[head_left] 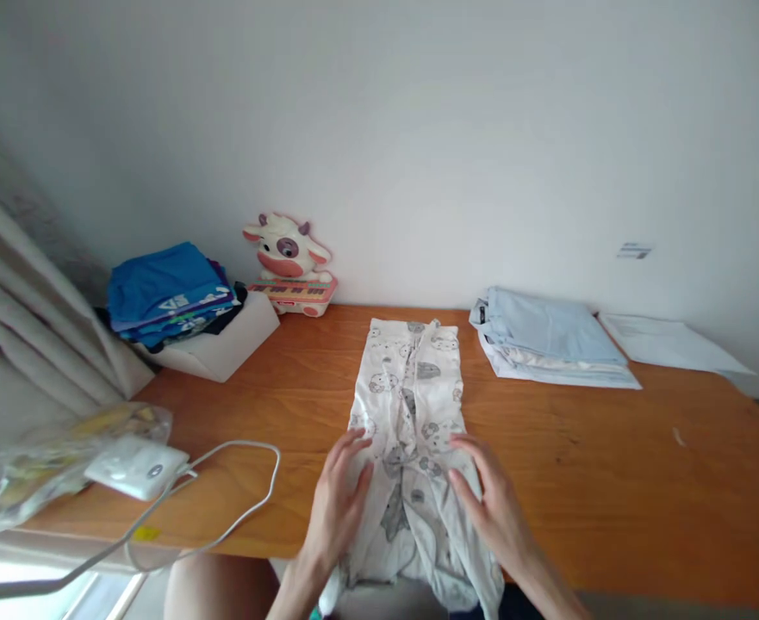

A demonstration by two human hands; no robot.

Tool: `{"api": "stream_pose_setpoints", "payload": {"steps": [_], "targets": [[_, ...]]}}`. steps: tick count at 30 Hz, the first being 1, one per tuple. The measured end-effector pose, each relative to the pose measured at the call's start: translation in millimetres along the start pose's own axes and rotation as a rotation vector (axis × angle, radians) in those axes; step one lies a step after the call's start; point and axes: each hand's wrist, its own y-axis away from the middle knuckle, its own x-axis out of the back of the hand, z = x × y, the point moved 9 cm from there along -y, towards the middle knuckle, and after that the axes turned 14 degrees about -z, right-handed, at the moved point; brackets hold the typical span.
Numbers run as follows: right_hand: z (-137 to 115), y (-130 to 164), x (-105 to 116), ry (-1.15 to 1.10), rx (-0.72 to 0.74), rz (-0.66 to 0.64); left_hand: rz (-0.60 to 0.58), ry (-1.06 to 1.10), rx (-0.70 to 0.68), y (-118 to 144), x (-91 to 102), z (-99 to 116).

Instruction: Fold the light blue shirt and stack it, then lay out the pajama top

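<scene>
The wooden table is carrying everything here, and the baby sleepsuit is lying along its middle, white with small grey animal prints, the sides already turned inward. Its lower end is hanging over the near edge of the table, toward the person's lap. This is the first risk, in my judgement: the hanging part is pulling on the cloth, so the garment could be sliding off or opening its fold if the hands are lifting together.

The left hand is lying flat on the left side of the sleepsuit, fingers spread and open, pinching nothing. The right hand is resting on the right side in the same manner, fingers loosely spread. As both are only pressing, the thin fabric could be wrinkling under the palms when they are pushing inward.

On the right, well apart, a stack of folded light blue clothes is waiting, with some papers beside it. On the left, a pile of blue clothes is sitting on a white box, near a toy cow keyboard.

A white charger with its cable is lying near the left hand; a wide elbow movement could be catching this cable and dragging it.
</scene>
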Motion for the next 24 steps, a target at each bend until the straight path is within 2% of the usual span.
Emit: {"api": "stream_pose_setpoints", "payload": {"steps": [1,3,5,9,12,15,17,21,24], "targets": [[11,16,-14,0.047,-0.023,-0.035,-0.055,-0.026,0.054,16,-12.0,-16],[25,40,-35,0.147,-0.043,-0.075,-0.138,-0.066,0.124,41,-28.7,-36],[29,50,-45,0.234,-0.049,-0.082,-0.152,-0.095,0.159,55,-34.4,-39],[21,37,-45,0.339,-0.086,-0.06,-0.057,-0.264,0.181,48,-26.6,-21],[14,12,-44,0.375,-0.12,-0.067,-0.075,-0.328,0.225,30,-21.1,-17],[14,-5,-43,0.306,-0.118,-0.118,-0.062,-0.1,0.292,24,-8.4,-29],[24,-5,-36,0.177,-0.153,-0.128,0.024,0.127,0.325,33,6.5,-40],[52,15,-6,-0.122,-0.242,-0.019,0.218,0.431,0.447,74,30.9,-67],[51,26,1,-0.136,-0.23,-0.037,0.261,0.467,0.451,98,32.3,-70]]}}
